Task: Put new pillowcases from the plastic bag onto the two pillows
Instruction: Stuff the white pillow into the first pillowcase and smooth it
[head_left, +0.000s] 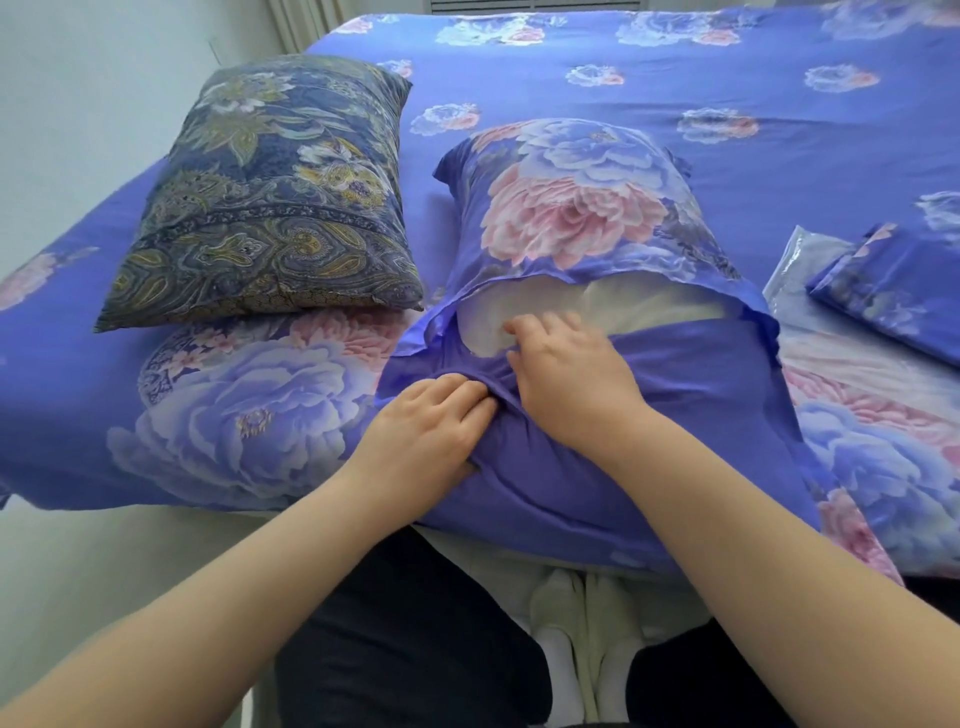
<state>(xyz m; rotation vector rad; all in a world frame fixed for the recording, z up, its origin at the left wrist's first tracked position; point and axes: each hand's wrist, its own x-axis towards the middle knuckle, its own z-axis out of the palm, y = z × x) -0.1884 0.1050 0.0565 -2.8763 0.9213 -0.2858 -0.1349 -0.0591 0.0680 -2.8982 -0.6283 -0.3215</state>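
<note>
Here, first pillow (597, 306) lies on bed (727, 78), largely inside new pillowcase (576, 208); left hand (426, 431) pinches its flap, right hand (566, 374) tucks, fingers curled; second pillow (270, 197) still uncovered; spare case (893, 291) on plastic bag (795, 270).

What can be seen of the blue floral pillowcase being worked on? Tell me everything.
The blue floral pillowcase looks like thin, smooth fabric printed with pink and pale blue flowers on top, with a plain blue flap nearer the person. It lies on the bed, pulled over most of a white pillow that shows through the open gap. The left hand pinches a bunch of the flap; the right hand grips its edge at the gap.
</note>
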